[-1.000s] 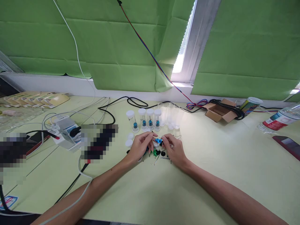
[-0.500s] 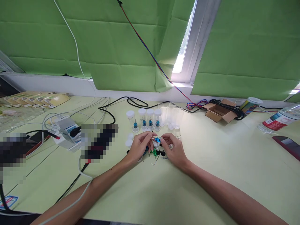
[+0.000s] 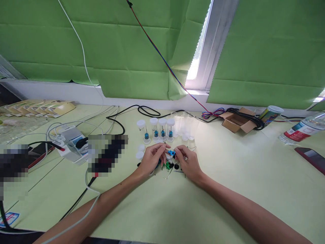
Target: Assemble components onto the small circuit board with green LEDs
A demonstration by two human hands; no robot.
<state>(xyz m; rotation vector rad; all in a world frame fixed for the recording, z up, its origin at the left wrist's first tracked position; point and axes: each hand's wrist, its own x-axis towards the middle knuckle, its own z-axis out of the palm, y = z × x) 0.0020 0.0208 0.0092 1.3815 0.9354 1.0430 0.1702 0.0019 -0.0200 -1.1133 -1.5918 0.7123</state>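
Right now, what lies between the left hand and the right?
In the head view, a small blue part and a thin rod lie between the left hand and the right hand; lower in the picture, a green part and a black disc.

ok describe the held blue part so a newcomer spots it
On the pale green table, find the white-capped clear tubes. Nearer the viewer, between left hand and right hand, is the blue part; unlike the tubes' blue pieces, it is held outside.
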